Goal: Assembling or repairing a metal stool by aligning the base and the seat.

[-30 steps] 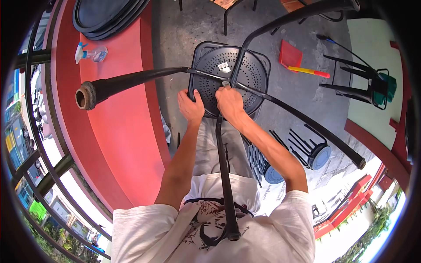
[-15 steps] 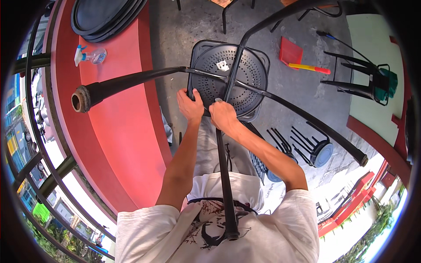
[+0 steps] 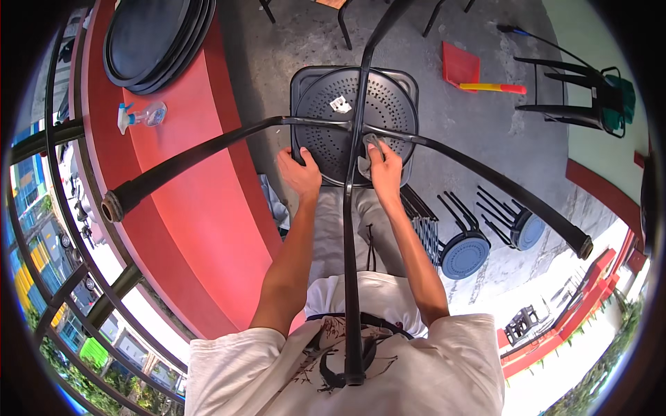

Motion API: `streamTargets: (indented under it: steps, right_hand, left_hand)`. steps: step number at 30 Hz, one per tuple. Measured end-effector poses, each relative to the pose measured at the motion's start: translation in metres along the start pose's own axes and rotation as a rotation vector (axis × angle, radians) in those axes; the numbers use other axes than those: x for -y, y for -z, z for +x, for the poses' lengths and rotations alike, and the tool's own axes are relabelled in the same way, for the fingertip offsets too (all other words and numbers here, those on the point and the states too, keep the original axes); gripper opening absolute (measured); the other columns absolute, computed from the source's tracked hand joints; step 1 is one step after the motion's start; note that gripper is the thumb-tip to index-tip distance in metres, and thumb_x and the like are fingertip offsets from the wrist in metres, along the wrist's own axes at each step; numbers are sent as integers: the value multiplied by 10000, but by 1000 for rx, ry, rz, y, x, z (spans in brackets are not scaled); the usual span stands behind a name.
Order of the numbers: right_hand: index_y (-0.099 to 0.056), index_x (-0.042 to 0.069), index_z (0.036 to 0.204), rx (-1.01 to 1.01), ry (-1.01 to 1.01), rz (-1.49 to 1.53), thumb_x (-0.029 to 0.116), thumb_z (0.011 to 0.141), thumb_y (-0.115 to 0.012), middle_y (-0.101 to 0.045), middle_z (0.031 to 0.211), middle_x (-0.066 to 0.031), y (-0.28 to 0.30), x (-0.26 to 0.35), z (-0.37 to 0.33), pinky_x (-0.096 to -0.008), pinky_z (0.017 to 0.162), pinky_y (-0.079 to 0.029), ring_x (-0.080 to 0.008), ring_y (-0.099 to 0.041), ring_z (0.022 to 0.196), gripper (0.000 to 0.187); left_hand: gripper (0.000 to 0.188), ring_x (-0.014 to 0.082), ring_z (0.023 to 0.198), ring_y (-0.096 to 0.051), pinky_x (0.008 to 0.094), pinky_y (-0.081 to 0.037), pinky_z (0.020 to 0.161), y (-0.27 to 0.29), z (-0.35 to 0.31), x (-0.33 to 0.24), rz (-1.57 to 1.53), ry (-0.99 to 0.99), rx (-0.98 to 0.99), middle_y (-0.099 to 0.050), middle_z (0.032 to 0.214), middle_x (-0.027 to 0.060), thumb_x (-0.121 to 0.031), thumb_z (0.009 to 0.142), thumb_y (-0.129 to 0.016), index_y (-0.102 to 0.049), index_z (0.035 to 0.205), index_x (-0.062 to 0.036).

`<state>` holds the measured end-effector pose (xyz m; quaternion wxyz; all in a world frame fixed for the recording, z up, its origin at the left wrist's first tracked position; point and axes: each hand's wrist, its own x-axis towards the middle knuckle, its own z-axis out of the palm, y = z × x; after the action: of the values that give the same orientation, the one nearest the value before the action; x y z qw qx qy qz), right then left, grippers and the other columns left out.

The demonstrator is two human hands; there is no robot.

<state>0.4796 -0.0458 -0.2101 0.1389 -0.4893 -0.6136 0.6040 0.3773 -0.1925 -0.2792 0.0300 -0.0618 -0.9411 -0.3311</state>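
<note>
An upturned black stool (image 3: 319,114) is in front of me, its round perforated seat low and its four bent legs pointing up at me. Its seat rests on a squarish black frame (image 3: 298,87). My left hand (image 3: 300,175) grips the near left rim of the seat, thumb on the inner side. In my right hand (image 3: 386,170) a grey cloth (image 3: 365,163) is pinched. The cloth lies against the underside, just right of where the legs cross. A torn white label (image 3: 340,105) sticks to the underside.
On the red ledge (image 3: 208,201) to my left are a spray bottle (image 3: 147,115) and a stack of black round tops (image 3: 156,41). A red dustpan (image 3: 460,64) lies on the floor ahead right. Blue-seated stools (image 3: 465,256) lie tipped at right, and a dark chair (image 3: 590,100) beyond.
My right hand has moved right, off the near leg, and now presses the cloth to the underside. The left hand stays on the rim. The stool has turned slightly in view.
</note>
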Motion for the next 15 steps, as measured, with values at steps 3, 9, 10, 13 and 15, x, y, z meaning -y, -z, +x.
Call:
streamTargets:
  steps: [3, 9, 10, 13, 15]
  right_hand:
    - [-705, -46, 1086, -99, -90, 127, 187, 1004, -612, -544, 719, 52, -19, -2, -8, -271, 589, -376, -59, -446, 674, 264]
    - [-663, -38, 993, -156, -83, 247, 157, 1007, -599, -537, 699, 7, -40, 1, -15, -286, 610, -405, -71, -443, 683, 206]
    - [-658, -35, 987, -157, -66, 196, 155, 1006, -596, -528, 678, -11, -41, -1, -17, -296, 595, -408, -74, -444, 667, 201]
    - [-648, -30, 972, -167, -42, 135, 154, 1005, -590, -518, 647, -45, -38, -8, -30, -316, 570, -414, -78, -442, 642, 196]
    - [-647, -22, 946, -153, -29, 112, 145, 994, -595, -560, 636, -120, -36, -14, -42, -353, 553, -428, -133, -503, 571, 181]
  left_hand:
    - [324, 448, 990, -556, 516, -436, 854, 3, -2, 0, 13, 29, 18, -564, 1016, 231, -258, 933, -630, -536, 1063, 23]
    - [351, 454, 1003, -574, 495, -441, 881, 4, -1, 1, 66, 44, 59, -599, 1065, 253, -273, 980, -582, -547, 1125, 45]
    - [356, 456, 1003, -574, 497, -441, 879, 4, 0, 1, 53, 36, 50, -599, 1064, 255, -276, 982, -576, -546, 1130, 47]
    - [346, 467, 991, -563, 507, -434, 867, 2, -2, 1, 44, 5, 43, -581, 1045, 259, -268, 974, -571, -539, 1111, 48]
    - [331, 476, 977, -552, 514, -427, 857, 3, -1, 5, 46, -19, 43, -563, 1026, 261, -256, 964, -572, -532, 1089, 48]
